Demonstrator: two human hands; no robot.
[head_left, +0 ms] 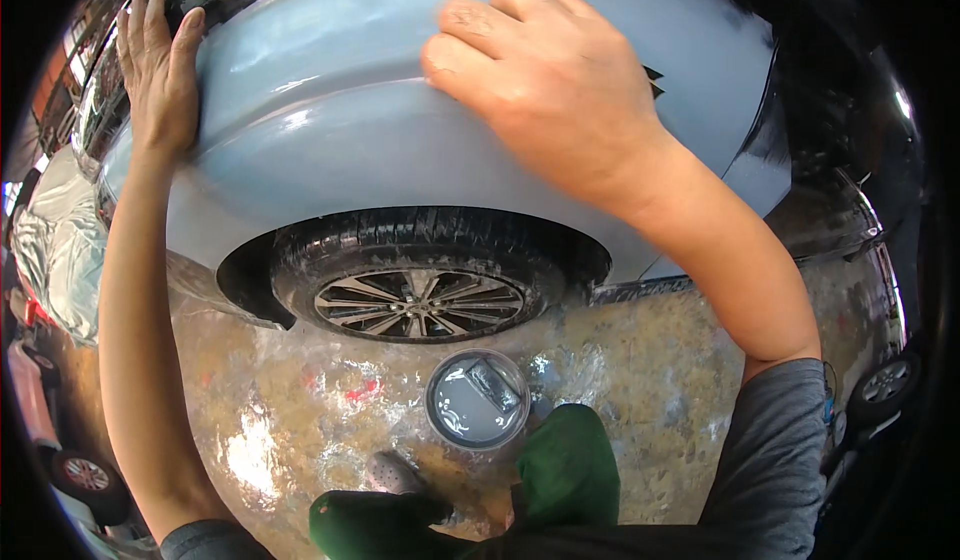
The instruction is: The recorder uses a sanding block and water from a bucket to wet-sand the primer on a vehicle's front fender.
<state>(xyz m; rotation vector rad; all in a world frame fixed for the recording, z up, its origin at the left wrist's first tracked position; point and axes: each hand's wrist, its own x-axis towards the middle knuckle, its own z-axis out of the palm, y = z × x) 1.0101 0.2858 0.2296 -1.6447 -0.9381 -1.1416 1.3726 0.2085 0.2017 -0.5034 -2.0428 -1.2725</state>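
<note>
A car's front fender [330,160], dull grey-blue with wet shiny patches, fills the upper middle. Flat against its front left end, beside the headlight, rests my left hand [160,80] with the fingers stretched out. My right hand [560,90] is pressed to the upper fender with curled fingers, slightly smeared by motion. Whatever lies under those fingers is hidden. Below the fender is the wheel [420,303], a black tyre on a multi-spoke rim. On the floor in front of it stands a round tub [432,425] of greyish water with a dark rectangular block in it.
The concrete floor [330,410] is wet, stained and reflective. My green-trousered knees [570,460] are close to the tub. A crumpled pale cover [62,245] drapes something at the left. Other cars stand at both sides, including a pinkish one [32,390]; a dark car panel [830,90] adjoins the fender.
</note>
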